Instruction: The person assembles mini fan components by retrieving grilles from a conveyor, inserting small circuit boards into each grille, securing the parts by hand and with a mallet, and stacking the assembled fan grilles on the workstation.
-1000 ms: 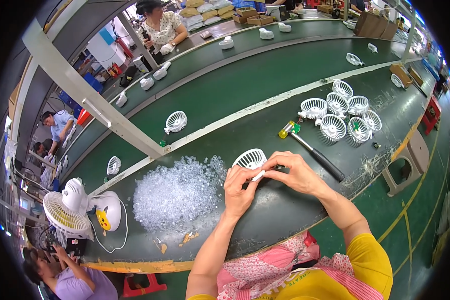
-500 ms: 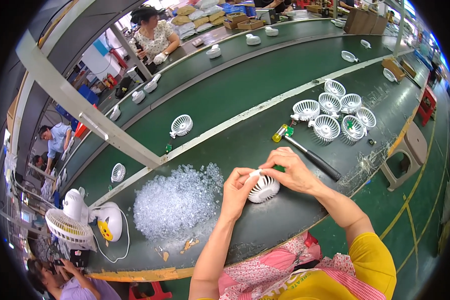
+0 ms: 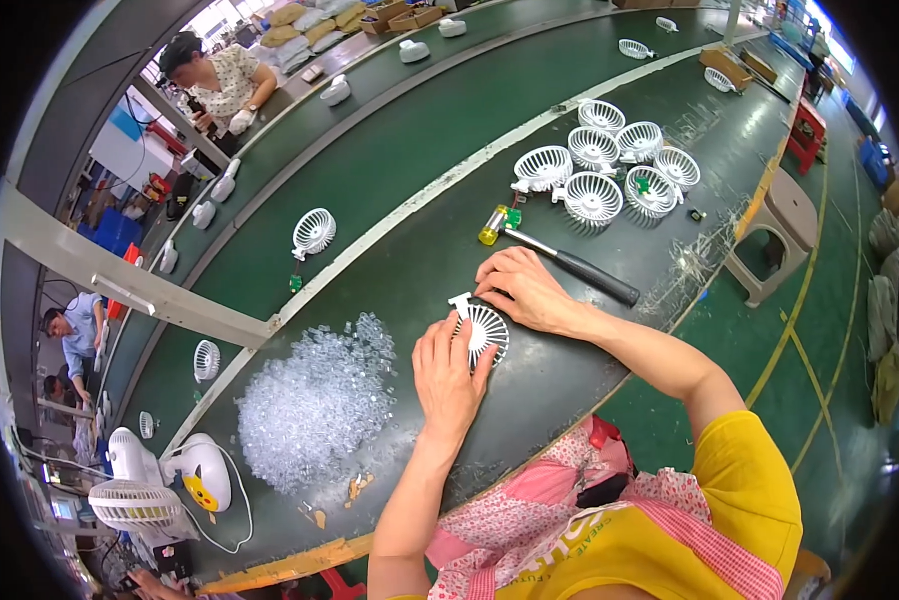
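On the dark bench a round white fan housing [image 3: 488, 334] with radial ribs lies tilted, its short neck pointing away from me. My left hand [image 3: 448, 378] grips its left side, fingers over the rim and thumb along the near edge. Beside the neck, my right hand [image 3: 523, 290] has its fingers bent together close to the housing's far rim; what they pinch, if anything, is hidden. Just beyond lies a hammer [image 3: 595, 277] with a yellow head and black handle. A heap of small clear plastic pieces [image 3: 315, 405] sits left of my left hand.
Several white fan housings [image 3: 592, 200] stand grouped at the far right, some with green boards. A green conveyor [image 3: 390, 190] carries more housings. A metal post [image 3: 130, 270] rises at left, near a white desk fan [image 3: 135, 490]. A stool [image 3: 775, 235] stands right; a co-worker [image 3: 220, 85] sits across.
The housing has turned so its ribbed round face shows upward. My left hand now lies over its side, and my right hand has shifted off the neck. The view has swung right.
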The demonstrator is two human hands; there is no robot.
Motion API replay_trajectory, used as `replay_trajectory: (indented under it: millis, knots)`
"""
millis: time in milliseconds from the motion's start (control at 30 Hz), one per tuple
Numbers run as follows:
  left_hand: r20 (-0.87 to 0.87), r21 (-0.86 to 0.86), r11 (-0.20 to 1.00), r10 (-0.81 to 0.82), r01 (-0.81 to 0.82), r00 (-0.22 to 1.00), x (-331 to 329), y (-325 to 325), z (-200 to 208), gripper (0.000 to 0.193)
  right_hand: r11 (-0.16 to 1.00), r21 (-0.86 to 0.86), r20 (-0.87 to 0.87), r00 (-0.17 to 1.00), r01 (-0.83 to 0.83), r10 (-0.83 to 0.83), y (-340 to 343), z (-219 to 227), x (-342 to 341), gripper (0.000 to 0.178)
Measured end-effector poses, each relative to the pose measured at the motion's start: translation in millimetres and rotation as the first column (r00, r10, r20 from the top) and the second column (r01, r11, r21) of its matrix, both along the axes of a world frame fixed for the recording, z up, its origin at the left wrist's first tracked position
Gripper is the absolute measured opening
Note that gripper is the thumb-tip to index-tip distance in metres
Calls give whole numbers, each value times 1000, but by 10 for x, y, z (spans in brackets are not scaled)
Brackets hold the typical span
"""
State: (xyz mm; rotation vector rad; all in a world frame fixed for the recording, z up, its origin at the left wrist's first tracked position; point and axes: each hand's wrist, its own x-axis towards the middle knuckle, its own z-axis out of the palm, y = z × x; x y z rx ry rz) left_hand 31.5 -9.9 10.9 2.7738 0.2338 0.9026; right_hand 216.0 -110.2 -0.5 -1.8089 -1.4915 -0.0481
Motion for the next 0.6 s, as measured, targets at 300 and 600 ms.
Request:
replay_trajectory:
  millis: [300, 600]
  knots:
    - [-11, -6, 1000, -3, 3, 1000, -24, -38, -7, 56, 997, -78, -29, 999, -29, 27, -1, 63, -9, 16]
    - [-22, -32, 997, 70, -71, 997, -30, -153, -21, 54, 893, -168, 231, 897, 418, -376, -533, 48, 421, 27]
